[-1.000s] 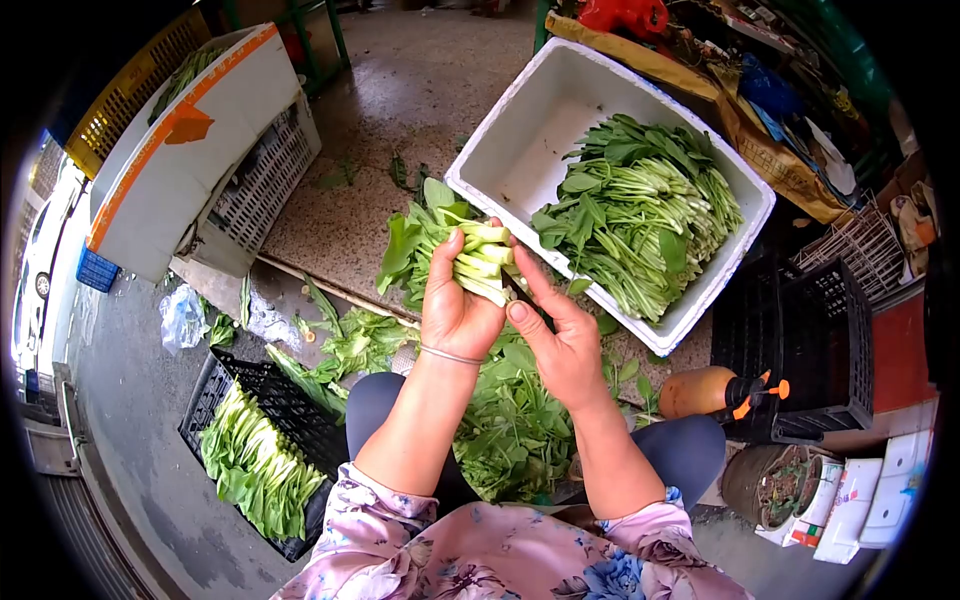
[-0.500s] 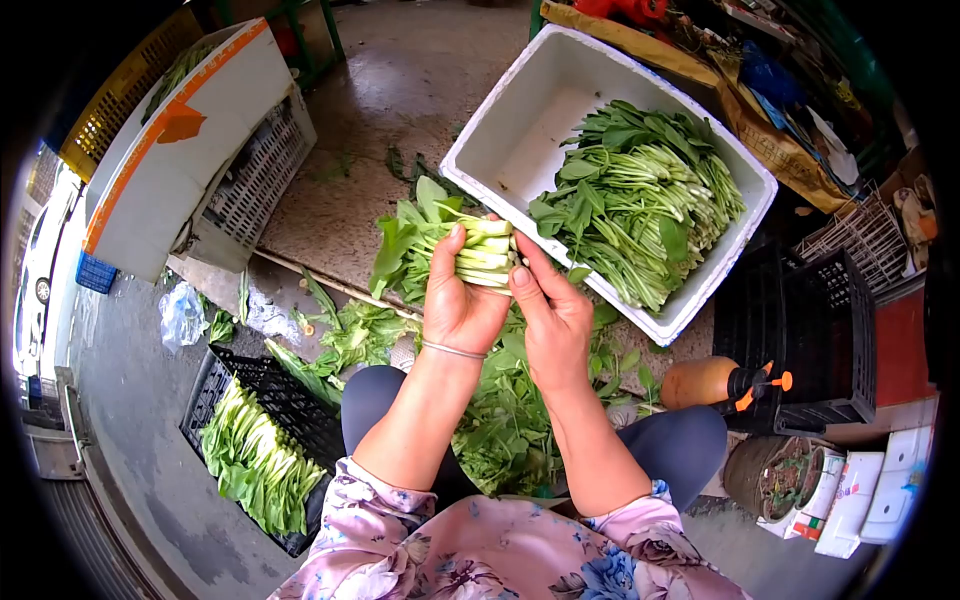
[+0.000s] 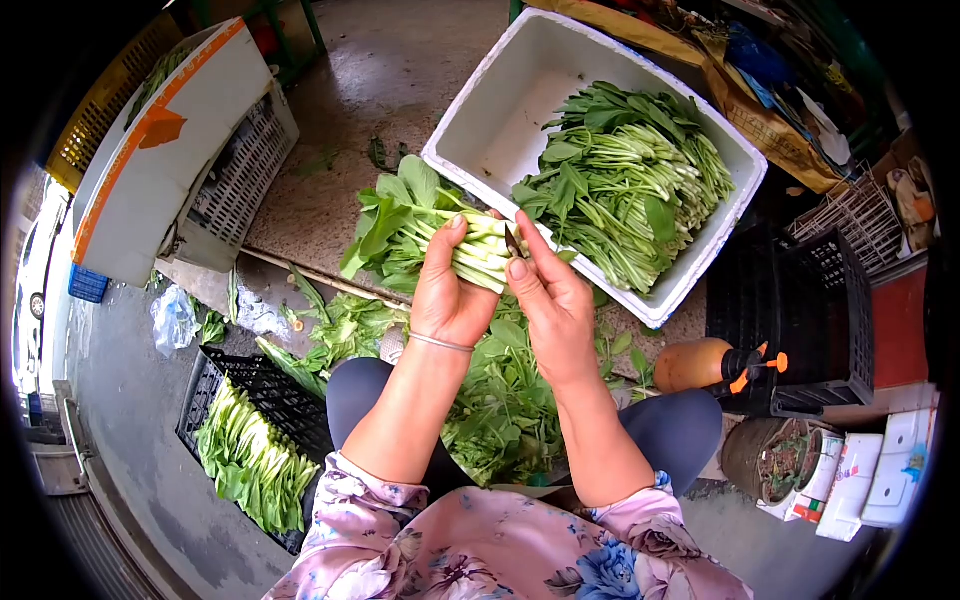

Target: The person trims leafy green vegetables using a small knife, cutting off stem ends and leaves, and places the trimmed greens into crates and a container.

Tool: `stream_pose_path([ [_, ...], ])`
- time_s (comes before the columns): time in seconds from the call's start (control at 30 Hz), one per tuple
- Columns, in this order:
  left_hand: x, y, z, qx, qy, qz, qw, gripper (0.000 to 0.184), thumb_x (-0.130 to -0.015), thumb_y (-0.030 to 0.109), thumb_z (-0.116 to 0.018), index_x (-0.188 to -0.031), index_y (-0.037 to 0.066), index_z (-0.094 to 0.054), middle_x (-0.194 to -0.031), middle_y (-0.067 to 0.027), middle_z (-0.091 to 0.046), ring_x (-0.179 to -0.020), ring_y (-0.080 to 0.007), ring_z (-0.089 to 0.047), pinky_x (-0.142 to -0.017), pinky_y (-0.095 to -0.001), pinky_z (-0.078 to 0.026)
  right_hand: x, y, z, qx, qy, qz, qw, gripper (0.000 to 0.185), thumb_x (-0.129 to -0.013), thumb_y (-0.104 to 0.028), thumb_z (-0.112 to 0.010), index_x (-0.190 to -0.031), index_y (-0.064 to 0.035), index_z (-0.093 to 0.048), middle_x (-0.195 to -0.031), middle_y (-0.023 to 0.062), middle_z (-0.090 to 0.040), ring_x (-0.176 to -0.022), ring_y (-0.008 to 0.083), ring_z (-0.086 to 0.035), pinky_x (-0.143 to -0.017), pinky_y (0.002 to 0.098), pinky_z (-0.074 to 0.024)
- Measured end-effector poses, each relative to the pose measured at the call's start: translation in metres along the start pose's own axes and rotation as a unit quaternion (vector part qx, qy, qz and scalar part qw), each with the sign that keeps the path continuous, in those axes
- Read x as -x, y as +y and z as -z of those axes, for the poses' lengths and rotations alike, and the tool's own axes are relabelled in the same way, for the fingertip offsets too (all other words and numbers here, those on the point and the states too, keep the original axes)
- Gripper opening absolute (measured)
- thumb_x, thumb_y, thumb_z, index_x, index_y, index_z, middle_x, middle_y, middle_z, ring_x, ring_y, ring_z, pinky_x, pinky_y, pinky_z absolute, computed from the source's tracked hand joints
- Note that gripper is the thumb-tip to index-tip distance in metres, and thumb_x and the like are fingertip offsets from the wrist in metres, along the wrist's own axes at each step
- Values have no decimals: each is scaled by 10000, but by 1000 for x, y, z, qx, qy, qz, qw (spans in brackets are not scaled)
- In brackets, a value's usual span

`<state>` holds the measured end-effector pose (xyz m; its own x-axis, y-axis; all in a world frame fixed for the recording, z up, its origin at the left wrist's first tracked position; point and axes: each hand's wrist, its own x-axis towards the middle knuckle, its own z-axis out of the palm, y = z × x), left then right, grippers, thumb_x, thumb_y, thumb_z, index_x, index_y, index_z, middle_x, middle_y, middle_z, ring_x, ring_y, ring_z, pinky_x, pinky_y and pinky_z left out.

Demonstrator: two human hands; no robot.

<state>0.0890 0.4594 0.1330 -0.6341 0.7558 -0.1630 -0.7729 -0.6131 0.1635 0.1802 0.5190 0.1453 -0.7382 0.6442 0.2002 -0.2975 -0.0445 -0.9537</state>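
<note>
My left hand [image 3: 447,295] is closed round a bunch of leafy greens [image 3: 480,247], the pale stems toward the right and the leaves fanning out to the left. Against the stem ends, my right hand [image 3: 556,310] pinches a small knife [image 3: 513,241]. Only its dark pointed blade shows; the handle is hidden in the fingers. Just beyond my right hand stands a white foam box [image 3: 500,110], with a heap of trimmed greens [image 3: 640,190] in its right part. Below my hands, loose leaves [image 3: 505,405] lie in a pile between my knees.
At the lower left, a black crate [image 3: 205,390] holds greens in a row. A white box with orange tape [image 3: 150,165] stands at the upper left. To the right are a spray bottle [image 3: 695,367], black crates [image 3: 845,330] and a bucket [image 3: 745,450]. Scattered leaves [image 3: 350,330] lie left of my hands.
The whole view has shifted slightly. Both hands stay together at the bunch, and the knife blade, hardly visible before, now shows upright between my right fingers and the stem ends.
</note>
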Motion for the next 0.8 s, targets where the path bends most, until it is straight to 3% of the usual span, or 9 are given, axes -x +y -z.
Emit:
stream_pose_path([
  [0.1,1,-1,-1,-13,-7,-7,1000,172,-833,151,-570,-960,49,-514,-990,-117,-592,-943,-245,-561,-856,-370,-472,0,-3,0,12,-4,-21,1000,430,-884,-172,-551,-1271,-21,-441,-1205,122,-534,-1081,117,-485,-915,242,-370],
  [0.33,-1,-7,0,-12,4,-4,1000,181,-826,145,-573,-955,31,-520,-985,-123,-593,-945,-249,-559,-883,-373,-452,2,4,0,-29,30,-10,999,397,-883,-133,-548,-1252,-13,-463,-1210,102,-526,-1068,110,-489,-895,230,-389],
  [0.37,-2,-8,1,-17,13,-9,1000,187,-822,145,-577,-958,28,-522,-986,-123,-592,-946,-249,-558,-893,-377,-444,1,1,-1,-98,50,-61,992,376,-893,-151,-531,-1244,-26,-477,-995,24,-526,-833,57,-460,-703,188,-374],
  [0.47,-4,-12,6,-56,16,-5,998,213,-806,147,-597,-967,28,-524,-996,-125,-593,-951,-248,-559,-903,-388,-436,0,8,4,-154,83,-112,978,354,-911,-201,-502,-1238,-66,-495,-635,-94,-365,-482,8,-266,-416,162,-219],
  [0.57,-4,-8,2,-39,31,-22,999,216,-808,144,-596,-980,36,-523,-1004,-129,-595,-934,-256,-567,-892,-396,-442,0,15,22,-136,228,-179,947,383,-929,-217,-460,-1291,-95,-432,-615,-63,-328,-492,23,-298,-429,163,-260],
  [0.6,-4,-5,0,-37,29,-34,998,215,-809,144,-595,-983,40,-523,-1006,-129,-596,-928,-257,-570,-889,-400,-443,3,15,23,-135,228,-178,948,383,-929,-217,-460,-1291,-95,-432,-615,-63,-328,-492,23,-298,-429,163,-260],
  [0.67,-5,-3,0,-31,35,-39,998,211,-811,143,-593,-985,46,-526,-1009,-127,-598,-928,-259,-570,-883,-406,-444,17,16,21,-71,166,-128,975,385,-934,-212,-446,-1301,-99,-421,-621,-58,-337,-509,28,-310,-443,162,-273],
  [0.8,-4,-5,1,-21,41,-32,998,199,-820,158,-592,-972,45,-530,-1015,-127,-595,-928,-255,-569,-870,-394,-454,33,10,-2,-106,60,-41,992,408,-916,-161,-481,-1310,-86,-408,-651,-68,-393,-551,28,-322,-477,161,-288],
])
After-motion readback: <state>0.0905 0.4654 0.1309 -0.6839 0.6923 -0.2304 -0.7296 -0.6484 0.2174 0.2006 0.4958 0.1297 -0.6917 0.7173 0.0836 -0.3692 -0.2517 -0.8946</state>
